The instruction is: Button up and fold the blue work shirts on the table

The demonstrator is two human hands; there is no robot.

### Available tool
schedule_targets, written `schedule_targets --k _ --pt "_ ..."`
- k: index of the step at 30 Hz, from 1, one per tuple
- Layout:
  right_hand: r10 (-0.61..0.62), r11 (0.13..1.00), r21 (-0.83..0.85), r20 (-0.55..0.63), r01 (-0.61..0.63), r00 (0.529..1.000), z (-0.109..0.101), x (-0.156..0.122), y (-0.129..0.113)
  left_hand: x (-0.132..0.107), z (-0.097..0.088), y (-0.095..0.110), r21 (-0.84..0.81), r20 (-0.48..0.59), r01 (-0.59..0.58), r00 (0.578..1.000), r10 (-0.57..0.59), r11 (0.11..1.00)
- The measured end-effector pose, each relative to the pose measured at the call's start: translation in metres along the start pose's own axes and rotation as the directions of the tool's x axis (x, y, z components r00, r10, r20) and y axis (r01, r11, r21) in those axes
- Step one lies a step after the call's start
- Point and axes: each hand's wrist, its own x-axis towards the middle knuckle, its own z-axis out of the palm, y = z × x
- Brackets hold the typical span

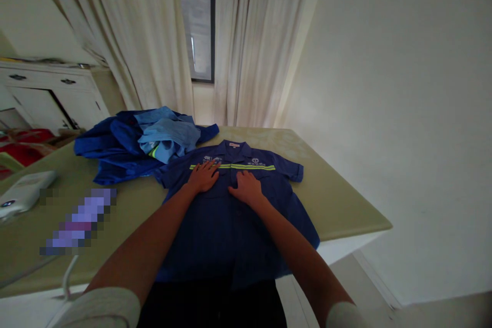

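Observation:
A navy short-sleeved work shirt (226,220) lies spread front side up, its collar pointing away from me and its hem hanging over the near table edge. A yellow-green reflective stripe crosses its chest, with white printing above. My left hand (203,177) rests on the chest at the stripe, fingers spread. Just right of the button line, my right hand (246,187) presses on the shirt with its fingers partly bent and apart. Neither hand holds anything.
A heap of blue clothes (115,146), with a light blue garment (167,133) on top, lies at the back left of the table (330,200). A white device (28,192), a blurred-out object (79,223) and a cable (68,271) are at left. A wall (403,113) stands right.

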Motion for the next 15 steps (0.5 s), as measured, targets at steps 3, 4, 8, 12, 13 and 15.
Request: schedule_targets --k 3,4,8,12,13,15 --pt "-0.071 0.991 0.106 -0.110 0.083 0.991 0.014 -0.009 0.013 0.001 0.001 0.011 -0.005 -0.015 0.061 0.998 -0.062 0.998" --pt "-0.090 0.980 0.166 -0.128 0.111 0.988 0.018 -0.009 0.021 -0.001 0.001 0.019 -0.002 -0.049 0.082 0.995 -0.082 0.997" --pt "-0.164 0.857 0.477 -0.104 0.193 0.981 0.028 0.000 0.051 -0.015 0.004 0.062 -0.025 -0.296 0.013 0.955 -0.020 1.000" --pt "-0.264 0.791 0.531 -0.150 0.303 0.953 0.029 0.004 0.060 -0.031 0.004 0.083 -0.111 -0.333 -0.071 0.942 0.030 0.991" --pt "-0.283 0.797 0.509 -0.161 0.326 0.945 0.029 0.002 0.058 -0.033 0.004 0.083 -0.138 -0.307 -0.090 0.951 0.043 0.986" --pt "-0.283 0.829 0.452 -0.172 0.331 0.944 0.028 -0.001 0.052 -0.034 0.004 0.080 -0.212 -0.238 -0.141 0.967 0.089 0.967"
